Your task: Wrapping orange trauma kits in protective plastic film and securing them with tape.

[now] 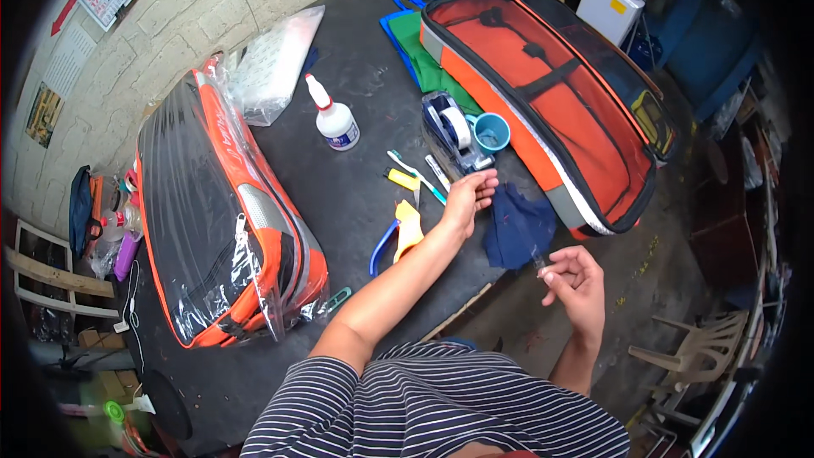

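My left hand reaches out flat over the dark table, fingers extended and holding nothing. Its fingertips are just below a blue tape dispenser and a white pen, beside a dark blue cloth. My right hand hovers off the table's edge, its fingers pinched on a small clear strip of tape. A toothbrush, a yellow cutter and pliers with yellow and blue handles lie left of my left hand.
A long orange and black bag lies open at the right, with a teal cup and green cloth beside it. A plastic-wrapped orange bag lies at the left. A glue bottle stands mid-table. A white chair is on the floor.
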Demonstrator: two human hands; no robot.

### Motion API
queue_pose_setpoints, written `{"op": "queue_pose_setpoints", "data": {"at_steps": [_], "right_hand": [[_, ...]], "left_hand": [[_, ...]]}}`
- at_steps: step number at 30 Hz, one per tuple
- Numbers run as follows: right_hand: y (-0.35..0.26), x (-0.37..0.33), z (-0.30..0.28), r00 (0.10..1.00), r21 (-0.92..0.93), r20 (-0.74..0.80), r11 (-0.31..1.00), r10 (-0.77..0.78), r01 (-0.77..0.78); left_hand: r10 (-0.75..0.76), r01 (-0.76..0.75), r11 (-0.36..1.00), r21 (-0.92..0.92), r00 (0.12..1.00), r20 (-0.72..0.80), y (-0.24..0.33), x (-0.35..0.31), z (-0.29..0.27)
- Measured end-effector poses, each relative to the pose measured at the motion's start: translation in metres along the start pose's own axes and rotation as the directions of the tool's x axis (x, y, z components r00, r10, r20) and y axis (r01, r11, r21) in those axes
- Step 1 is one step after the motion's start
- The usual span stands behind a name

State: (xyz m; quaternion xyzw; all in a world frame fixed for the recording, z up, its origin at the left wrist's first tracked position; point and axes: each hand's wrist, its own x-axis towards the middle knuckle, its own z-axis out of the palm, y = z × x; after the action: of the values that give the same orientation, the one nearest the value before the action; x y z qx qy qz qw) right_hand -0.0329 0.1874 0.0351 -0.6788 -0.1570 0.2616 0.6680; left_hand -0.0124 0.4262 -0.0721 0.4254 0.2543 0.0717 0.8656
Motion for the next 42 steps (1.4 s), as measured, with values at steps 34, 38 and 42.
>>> {"op": "queue_pose_setpoints", "data": {"at_steps": [34, 38, 42], "right_hand": [[0.072, 0.004, -0.032, 0.864, 0.403, 0.218, 0.764, 0.454, -0.503], [0.071, 0.003, -0.032, 0.860, 0.406, 0.211, 0.759, 0.464, -0.509], [0.072, 0.003, -0.032, 0.855, 0.405, 0.213, 0.754, 0.473, -0.517]], "left_hand": [[0.548, -0.638, 0.092, 0.764, 0.674, 0.496, -0.072, -0.137, 0.012], [0.585, -0.623, 0.076, 0.779, 0.660, 0.471, -0.073, -0.136, 0.012], [0.640, -0.628, 0.090, 0.773, 0.631, 0.439, -0.075, -0.135, 0.013]]}}
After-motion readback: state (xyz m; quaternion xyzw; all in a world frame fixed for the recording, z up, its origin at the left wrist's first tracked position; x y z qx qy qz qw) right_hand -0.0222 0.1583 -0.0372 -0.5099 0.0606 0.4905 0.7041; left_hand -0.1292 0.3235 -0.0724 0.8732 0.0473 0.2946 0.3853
